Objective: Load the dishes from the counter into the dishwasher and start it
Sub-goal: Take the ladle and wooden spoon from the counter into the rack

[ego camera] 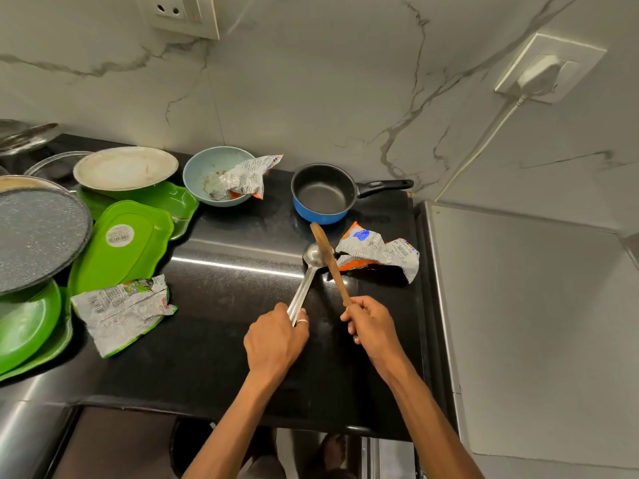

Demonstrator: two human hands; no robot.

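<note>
The left hand [276, 335] gripped the handle end of a long steel ladle [306, 278]. The right hand [370, 323] gripped a wooden spatula [326, 257]. Both were held over the black table [224, 305], just in front of the blue saucepan with a black handle [323, 198]. Both long axes ran away from the body toward the saucepan and crossed at the ladle's bowl, with the spatula on top. The saucepan lay nearer the right hand.

Counted:
- one ladle
- one spatula
- one saucepan
- one pale blue bowl [207, 171] left of the saucepan
- one white plate [124, 167] further left
- three crumpled foil wrappers [377, 250]
- several green plastic trays [128, 243]
</note>
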